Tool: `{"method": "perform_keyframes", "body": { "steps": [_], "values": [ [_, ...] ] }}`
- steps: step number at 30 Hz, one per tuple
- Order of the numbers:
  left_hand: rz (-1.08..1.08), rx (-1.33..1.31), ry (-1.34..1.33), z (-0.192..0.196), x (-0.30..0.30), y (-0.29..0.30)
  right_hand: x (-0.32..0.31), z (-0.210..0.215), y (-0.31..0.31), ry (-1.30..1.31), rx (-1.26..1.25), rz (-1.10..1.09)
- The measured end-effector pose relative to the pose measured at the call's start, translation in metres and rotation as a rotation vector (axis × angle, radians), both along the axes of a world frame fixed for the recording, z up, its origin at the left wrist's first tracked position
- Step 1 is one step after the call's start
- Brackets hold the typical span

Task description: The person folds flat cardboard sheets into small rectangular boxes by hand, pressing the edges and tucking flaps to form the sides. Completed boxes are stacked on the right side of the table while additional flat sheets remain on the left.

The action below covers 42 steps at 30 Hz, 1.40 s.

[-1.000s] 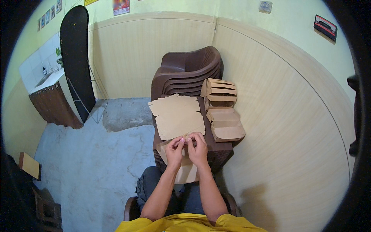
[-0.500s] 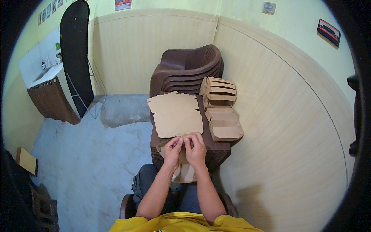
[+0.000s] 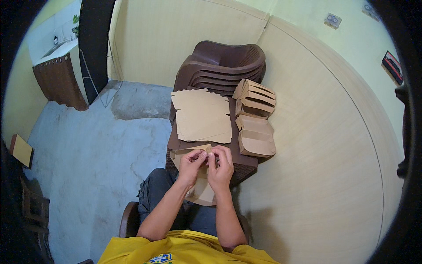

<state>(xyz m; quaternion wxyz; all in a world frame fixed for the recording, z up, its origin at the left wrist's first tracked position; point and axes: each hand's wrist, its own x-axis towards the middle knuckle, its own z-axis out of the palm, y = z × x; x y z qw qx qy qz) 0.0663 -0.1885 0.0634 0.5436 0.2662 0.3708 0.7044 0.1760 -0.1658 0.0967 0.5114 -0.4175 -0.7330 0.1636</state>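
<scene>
Over my lap, at the near edge of a brown table (image 3: 176, 141), a partly folded brown cardboard box (image 3: 203, 193) is held up, tilted. My left hand (image 3: 191, 166) pinches its far upper corner between thumb and fingers. Right beside it, my right hand (image 3: 220, 166) grips the same corner, thumbs almost touching. The hands hide much of the box's middle. Just beyond them lies a stack of flat cardboard blanks (image 3: 204, 119) with notched edges.
Folded cardboard boxes (image 3: 257, 136) sit along the table's right side, with more nested boxes (image 3: 257, 97) behind. Stacked brown plastic chairs (image 3: 224, 66) stand at the back. A panelled wall (image 3: 316, 145) runs close on the right. A tall black board (image 3: 93, 44) leans far left near a sink counter (image 3: 61, 50).
The view has shifted and tilted. More of the box's left side now shows beside my left hand. Both hands still pinch the corner.
</scene>
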Motion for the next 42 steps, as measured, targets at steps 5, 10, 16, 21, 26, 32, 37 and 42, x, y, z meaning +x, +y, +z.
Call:
{"method": "perform_keyframes", "body": {
  "steps": [5,10,16,21,26,32,37,42],
  "values": [
    [-0.002,0.014,-0.02,0.001,-0.001,-0.003,-0.001,0.011,-0.008,-0.006,0.08,-0.02],
    [-0.027,0.047,-0.278,-0.01,0.006,-0.007,-0.002,0.017,-0.016,0.06,-0.01,0.007],
    [0.026,0.089,-0.073,-0.006,0.011,-0.008,0.001,0.019,-0.015,0.155,-0.025,0.001],
    [0.036,0.119,0.0,0.004,0.012,-0.009,0.009,0.021,-0.02,0.162,-0.034,-0.035],
    [0.103,0.065,0.039,0.008,0.018,-0.012,0.011,0.018,-0.017,0.194,-0.07,0.008],
    [0.079,0.068,0.013,0.006,0.013,-0.01,0.011,0.013,-0.016,0.395,-0.27,0.086],
    [0.097,0.03,0.191,0.006,0.006,-0.016,0.01,0.015,-0.019,0.273,-0.159,0.073],
    [0.045,0.013,0.175,0.01,-0.001,-0.016,0.01,0.022,-0.026,0.277,-0.186,0.058]
  ]
}}
